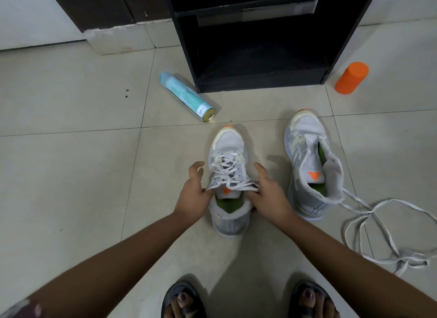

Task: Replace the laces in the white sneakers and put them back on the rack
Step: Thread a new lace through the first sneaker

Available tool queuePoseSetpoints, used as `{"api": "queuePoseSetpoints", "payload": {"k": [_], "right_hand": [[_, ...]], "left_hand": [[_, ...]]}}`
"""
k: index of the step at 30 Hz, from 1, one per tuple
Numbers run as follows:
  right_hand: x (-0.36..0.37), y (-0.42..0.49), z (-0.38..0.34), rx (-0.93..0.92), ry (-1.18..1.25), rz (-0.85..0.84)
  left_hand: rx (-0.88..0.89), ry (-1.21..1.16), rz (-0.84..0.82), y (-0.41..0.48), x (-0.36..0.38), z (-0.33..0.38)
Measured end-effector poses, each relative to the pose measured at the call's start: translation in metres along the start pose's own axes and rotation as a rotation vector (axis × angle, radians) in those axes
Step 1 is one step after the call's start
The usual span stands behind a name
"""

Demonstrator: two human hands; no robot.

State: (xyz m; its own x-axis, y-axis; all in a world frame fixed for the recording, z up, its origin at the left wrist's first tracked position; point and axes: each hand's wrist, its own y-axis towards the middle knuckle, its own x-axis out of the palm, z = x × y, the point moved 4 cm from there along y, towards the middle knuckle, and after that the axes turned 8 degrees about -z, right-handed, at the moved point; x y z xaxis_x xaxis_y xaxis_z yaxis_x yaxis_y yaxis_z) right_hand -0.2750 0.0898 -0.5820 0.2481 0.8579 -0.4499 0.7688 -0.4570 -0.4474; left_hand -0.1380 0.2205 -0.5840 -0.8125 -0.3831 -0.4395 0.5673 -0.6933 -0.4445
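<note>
- On the floor before the rack (pixel 260 84), the laced sneaker (pixel 228 156) stands threaded to its top eyelets.
- Left hand (pixel 194 194) and right hand (pixel 269 197) grip its collar, fingers curled, thumbs spread.
- Second sneaker (pixel 307 164) stands unlaced beside it, and a loose lace (pixel 410 259) trails nearby.
- Judged roughly half done; neither shoe is racked.

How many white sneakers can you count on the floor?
2. The laced sneaker sits at centre, gripped by the left hand and right hand; the unlaced sneaker lies to its right. None seems hidden.
</note>
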Motion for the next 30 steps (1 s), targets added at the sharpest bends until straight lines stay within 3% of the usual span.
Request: {"api": "queuePoseSetpoints", "payload": {"k": [7,10,14,24,30], "right_hand": [[0.005,-0.003,-0.001,-0.055,0.048,-0.006],[0.013,-0.001,0.002,-0.016,0.011,-0.085],[0.017,0.002,0.000,-0.013,0.148,-0.173],[0.008,0.013,-0.007,-0.056,0.069,-0.171],[0.008,0.005,-0.016,-0.099,0.062,-0.219]], "left_hand": [[0.102,0.063,-0.007,-0.002,-0.002,-0.006],[0.181,0.162,0.013,-0.001,-0.007,-0.009],[0.235,0.159,0.095,-0.001,-0.029,-0.009],[0.063,0.132,0.333,-0.003,-0.129,-0.048],[-0.135,0.230,0.345,0.011,-0.143,-0.051]]}}
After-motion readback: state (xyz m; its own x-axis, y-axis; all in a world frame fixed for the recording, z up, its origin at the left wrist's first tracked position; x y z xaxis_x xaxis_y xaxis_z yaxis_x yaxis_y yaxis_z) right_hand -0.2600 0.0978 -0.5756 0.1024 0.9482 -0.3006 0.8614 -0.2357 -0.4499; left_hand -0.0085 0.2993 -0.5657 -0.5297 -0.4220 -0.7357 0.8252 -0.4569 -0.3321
